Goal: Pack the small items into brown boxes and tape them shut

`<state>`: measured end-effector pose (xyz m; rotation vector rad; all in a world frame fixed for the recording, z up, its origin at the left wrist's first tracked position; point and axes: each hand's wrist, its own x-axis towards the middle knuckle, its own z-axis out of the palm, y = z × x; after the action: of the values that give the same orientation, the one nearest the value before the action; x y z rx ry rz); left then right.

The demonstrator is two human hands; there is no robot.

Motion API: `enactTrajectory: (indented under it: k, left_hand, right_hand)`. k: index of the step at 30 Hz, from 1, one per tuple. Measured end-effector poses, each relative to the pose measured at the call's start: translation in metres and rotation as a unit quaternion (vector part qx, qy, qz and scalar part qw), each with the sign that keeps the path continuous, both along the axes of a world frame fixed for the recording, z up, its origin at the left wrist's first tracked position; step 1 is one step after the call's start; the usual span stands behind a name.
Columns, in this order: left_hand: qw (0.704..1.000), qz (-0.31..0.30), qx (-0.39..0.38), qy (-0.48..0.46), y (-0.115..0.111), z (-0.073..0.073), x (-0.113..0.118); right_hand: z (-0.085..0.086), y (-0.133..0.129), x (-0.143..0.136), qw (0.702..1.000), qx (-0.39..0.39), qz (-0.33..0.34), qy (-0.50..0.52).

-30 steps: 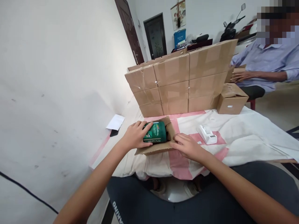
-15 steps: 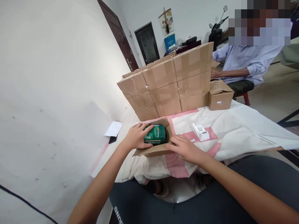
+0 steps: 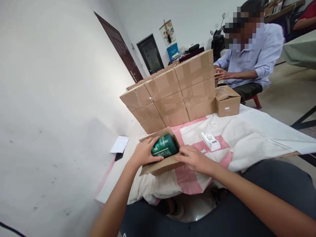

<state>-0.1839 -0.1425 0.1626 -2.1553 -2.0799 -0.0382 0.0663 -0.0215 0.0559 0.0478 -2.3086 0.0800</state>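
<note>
An open cardboard box (image 3: 161, 168) sits near the front edge of the cloth-covered table, one flap folded out towards me. Inside it lies a dark green can (image 3: 165, 145) with a printed label. My left hand (image 3: 145, 153) is wrapped round the can's left end, thumb on the near side and fingers over the top. With its fingers together, my right hand (image 3: 194, 158) grips the box's right near edge. What lies beneath the can is hidden.
A stacked wall of taped cartons (image 3: 170, 95) stands behind the box. Right of it is a single carton (image 3: 227, 102), with a seated person (image 3: 251, 69) beyond. A white label dispenser (image 3: 210, 141) lies at right; a white paper (image 3: 118, 144) lies at left by the wall.
The can has turned in the box, so another side of its label shows. The box sits more tilted, and my view has shifted slightly. Both hands keep their holds.
</note>
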Motion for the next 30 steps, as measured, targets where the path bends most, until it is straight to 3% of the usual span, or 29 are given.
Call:
enactTrajectory:
  k: [14, 20, 25, 30]
  left_hand:
    - [0.992, -0.037, -0.008, -0.124, 0.001, -0.037, -0.008]
    - [0.997, -0.003, 0.013, -0.071, -0.008, -0.031, -0.021]
    - [0.993, -0.048, 0.001, -0.106, -0.025, -0.031, -0.037]
    - [0.991, -0.097, -0.048, -0.075, -0.033, -0.037, -0.022]
  right_hand:
    - [-0.002, -0.001, -0.002, 1.000, -0.013, 0.011, 0.013]
    - [0.008, -0.003, 0.001, 1.000, -0.014, 0.008, 0.014]
    - [0.016, 0.000, 0.010, 0.997, -0.042, 0.037, 0.046]
    - [0.025, 0.016, 0.022, 0.997, -0.074, 0.036, -0.016]
